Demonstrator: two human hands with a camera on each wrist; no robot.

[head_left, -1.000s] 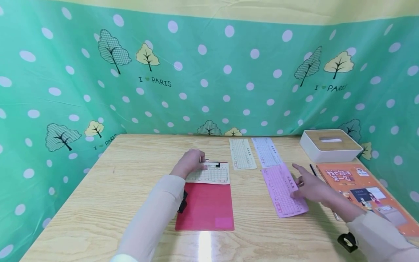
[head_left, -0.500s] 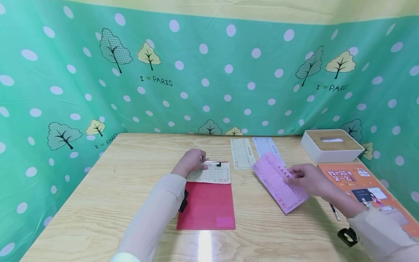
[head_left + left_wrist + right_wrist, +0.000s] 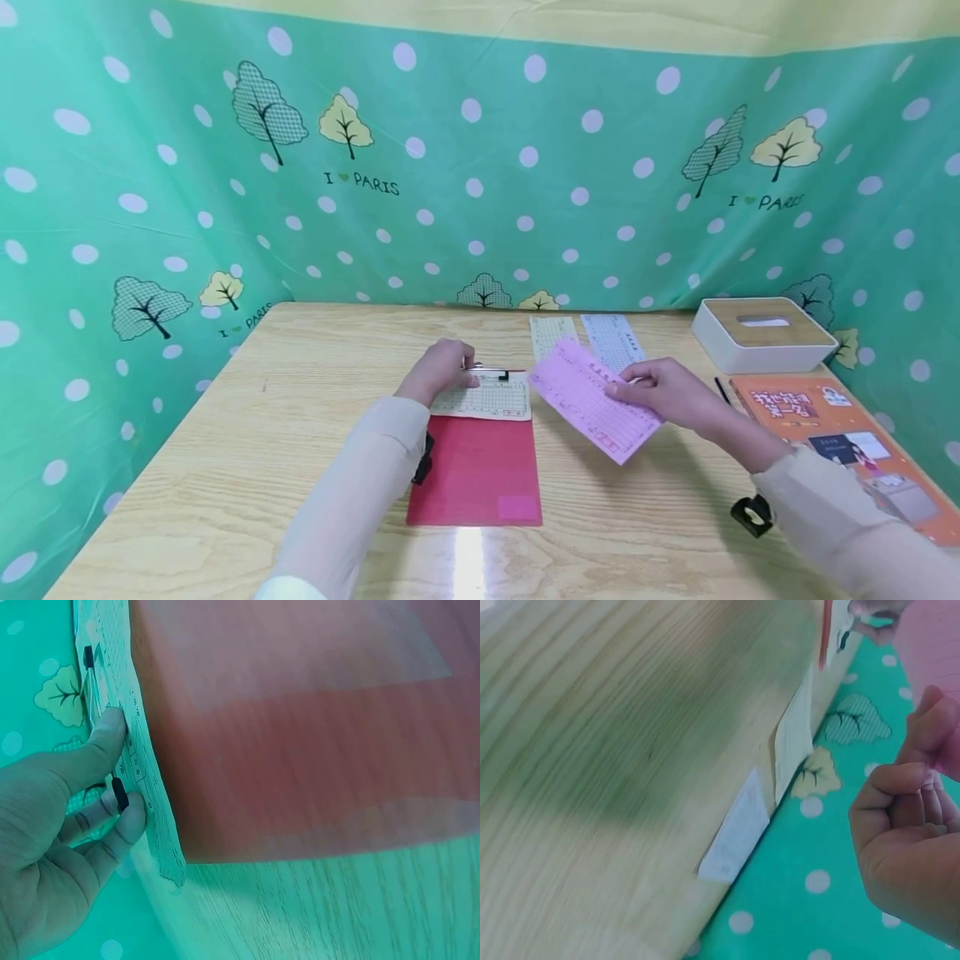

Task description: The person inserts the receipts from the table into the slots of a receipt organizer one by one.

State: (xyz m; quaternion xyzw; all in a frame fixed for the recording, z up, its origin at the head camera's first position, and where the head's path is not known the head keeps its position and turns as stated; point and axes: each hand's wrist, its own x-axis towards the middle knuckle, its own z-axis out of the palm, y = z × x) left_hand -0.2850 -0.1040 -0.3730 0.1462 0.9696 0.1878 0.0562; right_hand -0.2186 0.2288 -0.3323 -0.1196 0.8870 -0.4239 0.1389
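Note:
My left hand [image 3: 444,371] is at the top of a red clipboard [image 3: 476,479]. In the left wrist view, thumb and fingers pinch the clipboard's metal clip [image 3: 120,793] near its black end cap. A cream form slip [image 3: 491,398] lies under that clip. My right hand [image 3: 667,393] pinches a pink form slip [image 3: 588,400] at its right edge, raised above the table and tilted. Behind the pink slip lie a yellowish form slip [image 3: 551,331] and a bluish-white form slip [image 3: 611,337], the yellowish one partly hidden by it.
A white tissue box with a wooden lid [image 3: 763,333] stands at the back right. An orange book [image 3: 832,450] lies in front of it, with a pen [image 3: 722,390] along its left side, partly hidden by my arm. A patterned green curtain [image 3: 480,167] borders the wooden table.
My right hand has taken hold of the pink slip, lifted it off the table and carried it left, close to the clipboard. The left hand stays at the clip.

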